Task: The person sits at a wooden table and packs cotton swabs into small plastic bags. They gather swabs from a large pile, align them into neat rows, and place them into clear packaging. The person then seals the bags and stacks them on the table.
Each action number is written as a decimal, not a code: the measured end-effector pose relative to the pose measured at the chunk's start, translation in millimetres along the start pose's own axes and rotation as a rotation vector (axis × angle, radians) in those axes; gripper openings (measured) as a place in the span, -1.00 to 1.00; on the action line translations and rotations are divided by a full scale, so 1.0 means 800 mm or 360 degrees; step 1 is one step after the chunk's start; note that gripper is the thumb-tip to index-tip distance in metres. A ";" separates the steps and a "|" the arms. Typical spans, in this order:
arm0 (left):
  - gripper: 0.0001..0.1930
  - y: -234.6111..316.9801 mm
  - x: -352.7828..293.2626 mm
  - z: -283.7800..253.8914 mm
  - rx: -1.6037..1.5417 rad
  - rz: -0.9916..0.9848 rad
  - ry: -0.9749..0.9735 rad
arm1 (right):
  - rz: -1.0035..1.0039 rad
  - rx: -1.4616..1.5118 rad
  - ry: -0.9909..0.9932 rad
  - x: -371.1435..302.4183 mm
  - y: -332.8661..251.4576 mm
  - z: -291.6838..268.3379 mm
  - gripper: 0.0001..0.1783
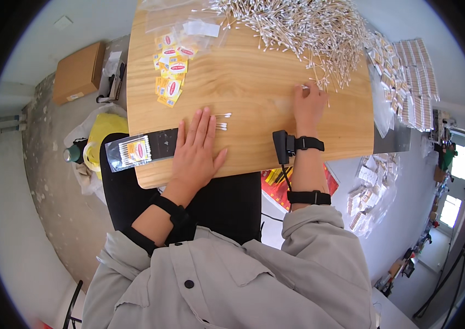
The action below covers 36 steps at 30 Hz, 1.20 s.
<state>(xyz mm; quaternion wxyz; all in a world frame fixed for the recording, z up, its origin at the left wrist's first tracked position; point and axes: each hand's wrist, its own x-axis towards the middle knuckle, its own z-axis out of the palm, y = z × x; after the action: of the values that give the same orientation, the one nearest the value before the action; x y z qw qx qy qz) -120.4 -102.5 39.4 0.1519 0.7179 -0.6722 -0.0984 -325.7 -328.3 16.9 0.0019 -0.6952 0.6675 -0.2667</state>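
My left hand point(199, 148) lies flat near the table's front edge, its fingers stretched out. A few cotton swabs point(222, 126) poke out from under it, their white tips to the right. At the near edge of a big loose heap of cotton swabs point(309, 27), my right hand point(309, 107) has its fingers curled and pinched together; a white swab tip shows at the fingertips. Left of my left hand, a clear packet of cotton swabs point(135, 149) with a yellow label lies on a dark strip point(164, 143).
Yellow-and-white label cards point(172, 71) lie at the table's left under clear plastic bags point(202, 27). Bundled swab packs point(416, 77) sit beyond the right edge. A black chair point(232, 208) is below the front edge; a cardboard box point(79, 71) stands on the floor at left.
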 end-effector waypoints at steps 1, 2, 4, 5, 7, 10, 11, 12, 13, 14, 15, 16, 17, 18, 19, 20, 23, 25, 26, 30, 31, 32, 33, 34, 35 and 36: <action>-0.20 0.000 0.000 0.000 0.0001 0.0001 0.0001 | -0.0052 0.0060 -0.0027 0.000 0.000 -0.001 -0.75; -0.20 0.001 0.000 -0.001 0.0001 0.0001 0.0002 | -0.0105 0.0119 -0.0055 -0.002 0.001 -0.002 -0.80; -0.20 0.000 -0.001 0.001 -0.0008 0.0011 0.0010 | -0.0179 0.0248 -0.0121 -0.008 -0.006 -0.004 -0.86; -0.20 0.000 0.000 0.001 -0.0013 0.0015 0.0015 | -0.0200 0.0316 -0.0158 -0.015 -0.013 -0.002 -0.89; -0.20 -0.001 -0.001 0.001 -0.0026 0.0013 -0.0002 | -0.0275 0.0477 -0.0244 -0.035 -0.030 -0.002 -0.89; -0.20 -0.002 -0.001 0.001 -0.0028 0.0017 0.0006 | -0.0372 0.0783 -0.0474 -0.067 -0.059 -0.011 -0.82; -0.20 -0.003 -0.002 0.002 -0.0022 0.0015 0.0012 | -0.0355 0.0911 -0.0622 -0.074 -0.072 -0.016 -0.80; -0.20 -0.002 -0.002 0.002 -0.0022 0.0021 0.0020 | -0.0329 0.1032 -0.0765 -0.079 -0.083 -0.020 -0.78; -0.21 -0.002 -0.001 0.003 -0.0021 0.0027 0.0028 | -0.0334 0.1137 -0.0834 -0.081 -0.093 -0.021 -0.77; -0.21 -0.003 -0.002 0.003 -0.0020 0.0032 0.0036 | -0.0339 0.1243 -0.0904 -0.084 -0.102 -0.020 -0.76; -0.21 -0.003 -0.002 0.004 -0.0028 0.0034 0.0049 | -0.0346 0.1339 -0.0964 -0.083 -0.107 -0.020 -0.75; -0.22 -0.003 -0.002 0.005 -0.0035 0.0036 0.0062 | -0.0323 0.1366 -0.1015 -0.080 -0.108 -0.016 -0.75; -0.22 -0.004 -0.002 0.004 -0.0042 0.0039 0.0074 | -0.0301 0.1393 -0.1066 -0.076 -0.109 -0.010 -0.75; -0.22 -0.003 -0.002 0.004 -0.0036 0.0035 0.0071 | -0.0280 0.1413 -0.1118 -0.069 -0.110 -0.007 -0.75; -0.23 -0.003 -0.002 0.004 -0.0030 0.0032 0.0067 | -0.0286 0.1432 -0.1071 -0.061 -0.112 -0.003 -0.75; -0.23 -0.003 -0.001 0.003 -0.0023 0.0029 0.0064 | -0.0292 0.1450 -0.1024 -0.052 -0.114 0.002 -0.75; -0.23 -0.002 -0.001 0.002 -0.0034 0.0030 0.0050 | -0.0484 0.1263 -0.0842 -0.024 -0.134 0.008 -0.76; -0.23 -0.003 -0.001 0.002 -0.0054 0.0036 0.0072 | -0.0738 0.1044 -0.0684 -0.016 -0.139 0.016 -0.76; -0.23 -0.003 -0.001 0.002 -0.0064 0.0041 0.0083 | -0.0898 0.0925 -0.0594 -0.015 -0.137 0.020 -0.76; -0.22 -0.002 0.001 0.002 -0.0082 0.0057 0.0095 | -0.0879 0.0806 -0.0840 -0.023 -0.110 0.027 -0.75; -0.22 -0.002 0.000 0.001 -0.0083 0.0052 0.0090 | -0.0802 0.0887 -0.1003 -0.030 -0.109 0.019 -0.75; -0.22 -0.003 -0.001 0.000 -0.0085 0.0048 0.0085 | -0.0720 0.0965 -0.1165 -0.038 -0.107 0.010 -0.76; -0.22 -0.003 -0.002 0.000 -0.0080 0.0046 0.0091 | -0.0636 0.1034 -0.1321 -0.044 -0.107 -0.001 -0.77; -0.22 -0.004 -0.003 0.001 -0.0075 0.0043 0.0097 | -0.0635 0.1051 -0.1290 -0.050 -0.107 -0.009 -0.78; -0.23 -0.004 -0.003 0.002 -0.0069 0.0040 0.0102 | -0.0635 0.1067 -0.1261 -0.057 -0.109 -0.015 -0.78; -0.23 -0.004 -0.003 0.002 -0.0071 0.0042 0.0103 | -0.0626 0.1080 -0.1220 -0.062 -0.110 -0.020 -0.79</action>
<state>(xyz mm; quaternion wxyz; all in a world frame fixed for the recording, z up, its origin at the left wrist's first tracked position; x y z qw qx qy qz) -118.2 -100.2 36.4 0.1908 0.7083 -0.6739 -0.0883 -248.2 -266.9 44.0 0.4193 -0.8146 0.3529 -0.1900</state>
